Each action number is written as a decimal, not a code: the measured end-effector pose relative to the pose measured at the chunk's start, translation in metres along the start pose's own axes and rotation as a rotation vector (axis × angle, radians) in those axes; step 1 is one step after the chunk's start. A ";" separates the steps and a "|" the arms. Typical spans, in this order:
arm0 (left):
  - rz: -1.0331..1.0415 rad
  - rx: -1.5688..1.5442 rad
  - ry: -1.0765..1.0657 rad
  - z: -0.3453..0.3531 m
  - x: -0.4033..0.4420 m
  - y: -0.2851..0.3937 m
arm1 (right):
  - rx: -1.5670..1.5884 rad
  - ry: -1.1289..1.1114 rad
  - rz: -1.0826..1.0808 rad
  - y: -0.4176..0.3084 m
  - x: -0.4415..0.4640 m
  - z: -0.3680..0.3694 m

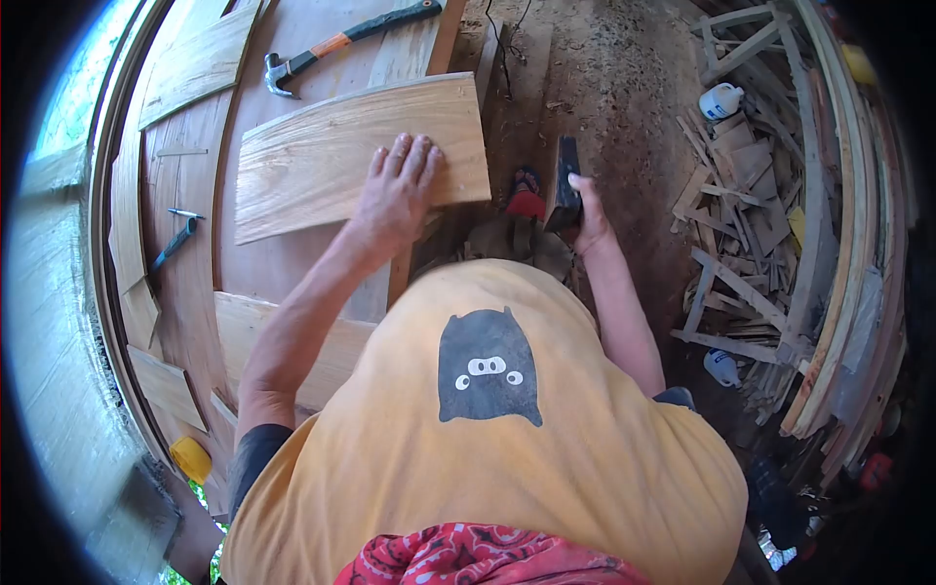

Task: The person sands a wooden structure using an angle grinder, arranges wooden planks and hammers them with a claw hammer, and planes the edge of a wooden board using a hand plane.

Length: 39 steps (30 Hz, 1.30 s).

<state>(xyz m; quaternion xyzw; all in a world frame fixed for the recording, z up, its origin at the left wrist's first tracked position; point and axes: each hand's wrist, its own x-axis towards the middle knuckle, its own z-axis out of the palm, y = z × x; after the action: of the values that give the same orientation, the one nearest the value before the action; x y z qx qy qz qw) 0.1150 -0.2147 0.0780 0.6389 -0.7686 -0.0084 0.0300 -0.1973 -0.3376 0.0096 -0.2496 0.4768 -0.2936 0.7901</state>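
Observation:
My left hand (395, 195) lies flat with its fingers stretched out on a pale wooden board (312, 161). That board rests on the workbench, and its right end sticks out past the bench edge. Off to the right of the board, my right hand (591, 216) is closed around a dark, narrow, block-shaped tool (565, 185), held upright in the air. The tool's exact kind cannot be made out. Beyond the board lies a claw hammer (336, 41) with a black and orange handle.
More thin boards (200, 63) lie on the workbench (249, 268), with a teal-handled tool (175, 244) at left. On the dirt floor at right are a wood-scrap pile (751, 185), a wooden frame (799, 195) and a white jug (721, 100). A yellow object (190, 458) sits at lower left.

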 end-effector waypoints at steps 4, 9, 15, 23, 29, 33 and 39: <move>0.049 -0.274 -0.078 -0.093 0.042 -0.030 | 0.094 0.009 -0.035 0.002 -0.049 0.009; 0.138 -0.316 -0.026 -0.105 0.061 -0.054 | 0.111 -0.158 0.076 0.003 -0.055 -0.015; 0.147 -0.247 0.005 -0.096 0.055 -0.055 | 0.001 -0.086 0.034 -0.025 -0.072 0.032; 0.058 -0.160 -0.115 -0.093 0.056 -0.041 | -0.155 -0.327 0.031 -0.060 -0.061 0.098; 0.050 -0.223 -0.090 -0.084 0.053 -0.044 | -0.298 -0.248 0.066 -0.088 -0.119 0.146; 0.038 -0.244 -0.103 -0.090 0.055 -0.044 | -0.352 -0.360 0.115 -0.085 -0.086 0.128; 0.081 -0.274 -0.077 -0.095 0.051 -0.043 | -0.373 -0.262 0.155 -0.090 -0.064 0.143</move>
<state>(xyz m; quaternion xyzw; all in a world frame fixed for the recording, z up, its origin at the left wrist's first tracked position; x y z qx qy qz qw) 0.1530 -0.2700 0.1728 0.5964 -0.7860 -0.1368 0.0878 -0.1124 -0.3399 0.1692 -0.3898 0.4338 -0.1040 0.8056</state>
